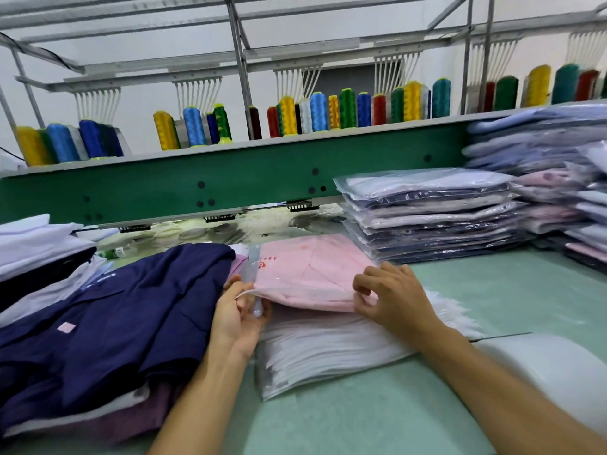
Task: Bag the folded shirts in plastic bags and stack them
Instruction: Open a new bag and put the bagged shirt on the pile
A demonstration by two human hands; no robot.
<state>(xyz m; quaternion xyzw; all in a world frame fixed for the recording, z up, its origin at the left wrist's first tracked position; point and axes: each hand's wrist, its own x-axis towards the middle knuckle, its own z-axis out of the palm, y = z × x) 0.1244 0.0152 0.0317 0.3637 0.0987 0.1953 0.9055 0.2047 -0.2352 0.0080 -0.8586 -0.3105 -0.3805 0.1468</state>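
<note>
Bagging step: pink shirt (305, 270) lies in a bag (252, 257) atop the bag pile (328, 349), mid bench (492, 290). My left hand (241, 310) pinches the bag mouth; right hand (391, 297) pinches the shirt's near right corner. Next, I'd guess: seal flap, lift onto far-right stack (433, 218).

Open table (492, 290) before bagged stacks (427, 218)

The red print (267, 262) on the pink shirt (312, 274) is too blurred to read. The far-right stack of bagged shirts (558, 178) and the near-left navy shirts (115, 323) run past the picture's edges.
</note>
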